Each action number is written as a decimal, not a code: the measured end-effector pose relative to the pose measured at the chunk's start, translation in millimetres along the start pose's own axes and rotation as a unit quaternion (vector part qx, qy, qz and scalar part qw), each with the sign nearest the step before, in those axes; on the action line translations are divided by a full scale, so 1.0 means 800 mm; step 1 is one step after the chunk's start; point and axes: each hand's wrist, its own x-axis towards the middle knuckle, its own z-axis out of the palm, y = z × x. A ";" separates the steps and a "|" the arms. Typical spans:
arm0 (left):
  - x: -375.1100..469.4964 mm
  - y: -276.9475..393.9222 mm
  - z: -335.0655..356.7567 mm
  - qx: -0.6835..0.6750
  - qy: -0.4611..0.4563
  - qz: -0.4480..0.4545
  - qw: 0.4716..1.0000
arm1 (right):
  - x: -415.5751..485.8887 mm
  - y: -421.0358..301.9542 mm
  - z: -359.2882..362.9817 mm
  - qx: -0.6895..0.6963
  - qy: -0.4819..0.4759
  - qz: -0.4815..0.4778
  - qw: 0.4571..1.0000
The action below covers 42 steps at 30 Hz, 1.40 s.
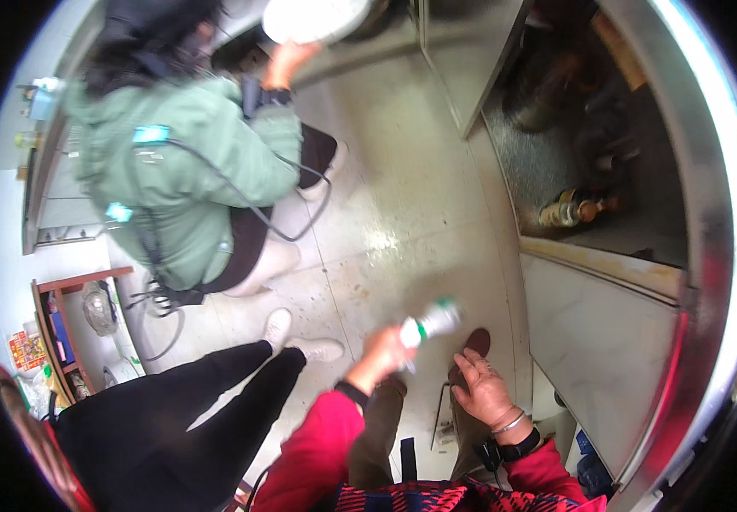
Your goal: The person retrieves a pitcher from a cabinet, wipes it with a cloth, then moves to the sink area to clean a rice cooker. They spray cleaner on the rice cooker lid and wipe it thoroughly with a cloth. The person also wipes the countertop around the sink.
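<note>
My left hand (pixel 382 353) is wrapped around one end of a small bottle (pixel 431 323) with white and green parts. The bottle is blurred and points away from me over the floor, to the upper right. My right hand (pixel 487 392) hangs above my right leg with its fingers apart and nothing in it; a metal bangle and a black strap circle that wrist. Nearest to it on the right is an open low cabinet (pixel 637 211), where another bottle (pixel 567 210) stands on the dark bottom.
A person in a green jacket (pixel 215 147) crouches at the upper left, holding a white round thing (pixel 314 18). Another person's black-trousered legs (pixel 183 416) reach in from the left. An open cabinet door (pixel 471 51) juts over the tiled floor (pixel 400 211). A wooden shelf (pixel 80 326) stands left.
</note>
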 end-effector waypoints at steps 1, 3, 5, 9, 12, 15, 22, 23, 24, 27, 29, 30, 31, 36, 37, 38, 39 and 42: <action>-0.047 0.020 0.001 -0.064 -0.059 0.020 0.996 | 0.002 -0.014 -0.020 -0.018 0.023 -0.018 0.999; -0.126 0.069 -0.011 0.039 -0.107 0.105 0.988 | 0.007 -0.041 -0.063 -0.027 -0.003 -0.104 0.994; -0.195 0.115 -0.037 0.084 -0.128 0.185 0.971 | -0.009 -0.077 -0.105 -0.014 -0.062 -0.148 0.987; -0.302 0.196 -0.095 0.164 -0.106 0.305 0.932 | -0.069 -0.147 -0.170 0.055 -0.059 -0.197 0.977; -0.371 0.254 -0.113 0.266 -0.014 0.421 0.867 | -0.113 -0.175 -0.208 0.049 -0.091 -0.150 0.983; -0.439 0.301 -0.112 0.326 0.064 0.459 0.824 | -0.145 -0.201 -0.235 0.010 0.037 -0.167 0.985; -0.520 0.301 -0.119 -0.177 0.161 0.400 0.885 | -0.243 -0.230 -0.333 0.335 0.268 -0.232 0.873; -0.516 0.296 -0.118 -0.213 0.140 0.362 0.897 | -0.255 -0.232 -0.342 0.326 0.317 -0.238 0.858; -0.510 0.291 -0.113 -0.235 0.071 0.369 0.896 | -0.265 -0.238 -0.346 0.404 0.323 -0.225 0.826; -0.489 0.285 -0.074 -0.218 -0.113 0.376 0.894 | -0.289 -0.256 -0.345 0.484 0.364 -0.231 0.761; -0.475 0.291 -0.037 -0.241 -0.188 0.390 0.869 | -0.300 -0.271 -0.336 0.498 0.399 -0.233 0.734; -0.471 0.291 -0.021 -0.266 -0.213 0.396 0.853 | -0.304 -0.277 -0.331 0.476 0.414 -0.207 0.748; -0.467 0.293 -0.008 -0.274 -0.235 0.397 0.844 | -0.307 -0.282 -0.327 0.459 0.421 -0.199 0.757; -0.456 0.295 0.023 -0.366 -0.399 0.332 0.773 | -0.350 -0.281 -0.313 0.440 0.391 -0.159 0.792; -0.458 0.296 0.023 -0.340 -0.391 0.335 0.787 | -0.358 -0.278 -0.316 0.455 0.372 -0.217 0.779; -0.461 0.299 0.024 -0.311 -0.383 0.342 0.799 | -0.374 -0.276 -0.317 0.461 0.350 -0.201 0.790; -0.463 0.305 0.027 -0.278 -0.373 0.341 0.817 | -0.384 -0.273 -0.323 0.452 0.351 -0.256 0.779; -0.477 0.323 0.036 -0.254 -0.487 0.314 0.774 | -0.422 -0.263 -0.341 0.376 0.317 -0.248 0.835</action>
